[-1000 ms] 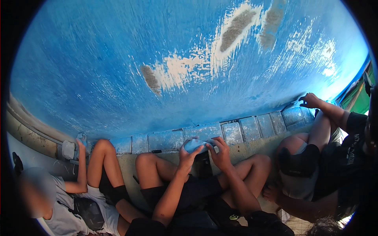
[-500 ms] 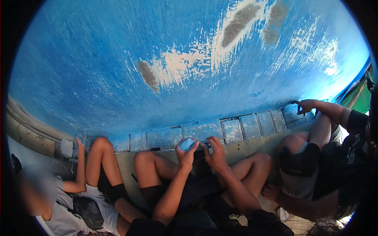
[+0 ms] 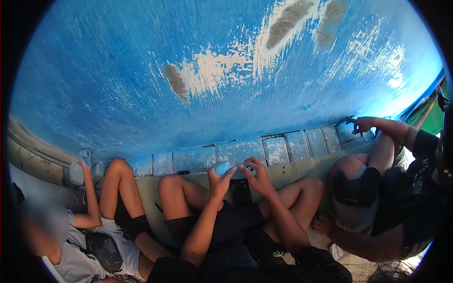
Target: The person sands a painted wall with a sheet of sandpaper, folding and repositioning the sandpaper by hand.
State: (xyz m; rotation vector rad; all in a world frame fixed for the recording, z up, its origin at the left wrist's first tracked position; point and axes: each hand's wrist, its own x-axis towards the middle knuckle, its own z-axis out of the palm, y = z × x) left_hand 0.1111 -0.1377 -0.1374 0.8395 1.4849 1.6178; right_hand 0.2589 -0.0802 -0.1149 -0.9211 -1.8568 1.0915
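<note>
My left hand (image 3: 219, 181) is closed around a flat, pale blue piece (image 3: 223, 168) whose kind I cannot make out. Facing it, my right hand (image 3: 257, 177) has its fingers pinched together near the piece's right end. A small greyish thing (image 3: 246, 165) shows at those fingertips, too small to name. Both hands are raised above my lap, in front of the wall's foot. Beneath them, a black flat rectangular thing (image 3: 240, 192) lies between my legs.
A blue wall (image 3: 141, 94) with scraped white and grey patches rises ahead, above a row of blocks (image 3: 240, 151). A small black object (image 3: 183, 172) lies by the blocks. One person sits at left, a hand (image 3: 85, 162) at the wall; another person's hand (image 3: 364, 124) is at right.
My hands stay close together, and the gap between them has widened slightly. The person at left has raised a hand a little along the wall. The view has shifted slightly.
</note>
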